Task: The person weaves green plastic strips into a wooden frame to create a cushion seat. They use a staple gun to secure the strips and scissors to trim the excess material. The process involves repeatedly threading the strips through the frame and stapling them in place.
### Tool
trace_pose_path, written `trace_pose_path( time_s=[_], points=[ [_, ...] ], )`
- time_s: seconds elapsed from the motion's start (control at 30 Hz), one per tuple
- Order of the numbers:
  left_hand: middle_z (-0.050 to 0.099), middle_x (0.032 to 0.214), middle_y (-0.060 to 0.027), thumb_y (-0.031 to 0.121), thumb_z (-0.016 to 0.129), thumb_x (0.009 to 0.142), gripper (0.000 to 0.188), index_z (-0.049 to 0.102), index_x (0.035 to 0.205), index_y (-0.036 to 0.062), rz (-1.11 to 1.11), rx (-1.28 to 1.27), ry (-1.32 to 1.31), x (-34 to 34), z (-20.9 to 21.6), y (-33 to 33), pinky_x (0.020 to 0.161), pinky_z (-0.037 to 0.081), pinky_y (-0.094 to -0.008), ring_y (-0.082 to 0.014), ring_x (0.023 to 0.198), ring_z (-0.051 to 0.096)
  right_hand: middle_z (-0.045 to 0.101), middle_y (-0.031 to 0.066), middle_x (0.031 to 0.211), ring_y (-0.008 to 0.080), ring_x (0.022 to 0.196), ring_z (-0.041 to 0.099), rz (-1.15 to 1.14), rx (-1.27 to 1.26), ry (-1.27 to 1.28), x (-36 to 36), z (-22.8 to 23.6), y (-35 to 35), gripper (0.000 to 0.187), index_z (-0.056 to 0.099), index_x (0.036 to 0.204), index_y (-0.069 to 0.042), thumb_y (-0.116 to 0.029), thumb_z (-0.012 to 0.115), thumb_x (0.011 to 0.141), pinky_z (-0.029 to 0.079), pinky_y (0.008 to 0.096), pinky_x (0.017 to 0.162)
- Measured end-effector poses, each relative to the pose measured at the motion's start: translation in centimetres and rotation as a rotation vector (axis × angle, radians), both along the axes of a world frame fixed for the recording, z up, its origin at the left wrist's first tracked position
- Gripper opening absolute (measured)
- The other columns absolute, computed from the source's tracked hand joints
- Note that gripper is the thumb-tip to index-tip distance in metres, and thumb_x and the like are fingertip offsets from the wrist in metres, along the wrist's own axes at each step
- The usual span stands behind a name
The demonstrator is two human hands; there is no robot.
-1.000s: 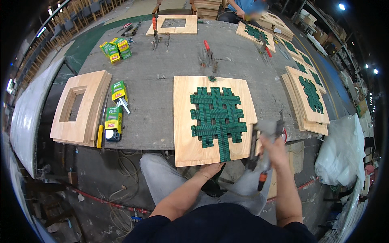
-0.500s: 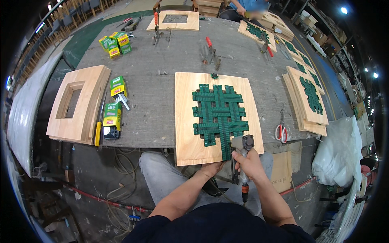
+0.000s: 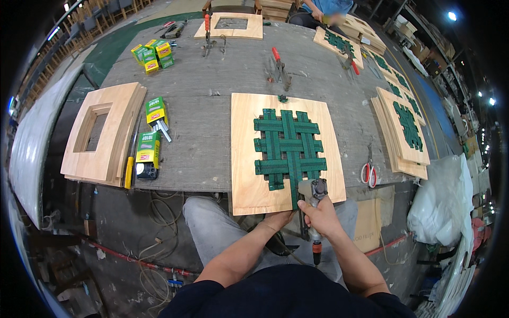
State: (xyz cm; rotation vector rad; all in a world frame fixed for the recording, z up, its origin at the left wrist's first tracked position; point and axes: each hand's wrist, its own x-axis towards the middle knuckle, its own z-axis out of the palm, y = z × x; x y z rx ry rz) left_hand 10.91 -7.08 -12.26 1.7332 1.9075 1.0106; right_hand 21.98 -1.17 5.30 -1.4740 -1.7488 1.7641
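A pale wooden frame board (image 3: 244, 185) lies before me, its near edge jutting over the table's front edge toward my lap. Dark green webbing straps (image 3: 289, 143) are woven across its middle, and one long strap runs down to the near edge. My right hand (image 3: 322, 216) is closed around the handle of a grey pneumatic staple gun (image 3: 307, 187), whose head sits over the board beside that long strap. Below the near edge, next to the strap's end, is my left hand (image 3: 278, 219); its fingers are mostly hidden under the board.
Stacked wooden frames (image 3: 79, 132) stand left, near green-yellow boxes (image 3: 148, 147) and a yellow-handled tool (image 3: 129, 172). Red-handled scissors (image 3: 368, 172) lie right, beside stacked woven boards (image 3: 386, 114). Red-handled pliers (image 3: 281, 68) lie farther back. A co-worker (image 3: 339, 8) sits across the table.
The staple gun in my right hand has shifted slightly left, closer to the long strap. My left hand stays at the board's near edge. The whole view has shifted a little.
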Motion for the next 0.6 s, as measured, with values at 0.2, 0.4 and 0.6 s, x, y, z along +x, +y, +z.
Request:
trace_pose_path(
  time_s=[0.2,0.4,0.6],
  points=[
    [0.064,0.127,-0.0200,0.030,0.063,0.094,0.039,0.064,0.126,0.0078,-0.013,-0.076,-0.015,0.1,-0.1,0.1,0.106,0.044,-0.0531,-0.0427,0.125,0.056,0.061,0.0011,0.073,0.0081,0.050,0.054,0.055,0.031,0.035,-0.1,-1.0,-0.8,0.019,0.058,0.112,-0.001,-0.011,0.067,0.099,0.043,0.0262,0.044],
    [0.068,0.121,-0.0203,0.028,0.061,0.099,0.033,0.066,0.123,0.0057,-0.002,0.011,-0.023,0.6,0.7,-0.6,0.098,0.050,-0.0520,-0.0436,0.111,0.063,0.066,0.0043,0.087,0.0110,0.052,0.059,-0.136,0.005,0.100,1.5,-1.2,-0.7,0.026,0.059,0.119,-0.001,-0.014,0.070,0.099,0.044,0.0264,0.042],
    [0.077,0.090,-0.0112,0.034,0.054,0.109,0.040,0.069,0.110,-0.0019,-0.013,-0.244,-1.098,3.1,2.3,-2.0,0.075,0.056,-0.0350,-0.0185,0.079,0.072,0.066,0.0041,0.091,0.0127,0.054,0.060,-0.199,0.012,0.129,4.7,-1.5,0.8,0.032,0.056,0.125,-0.003,-0.016,0.070,0.099,0.046,0.0264,0.043]
  ],
)
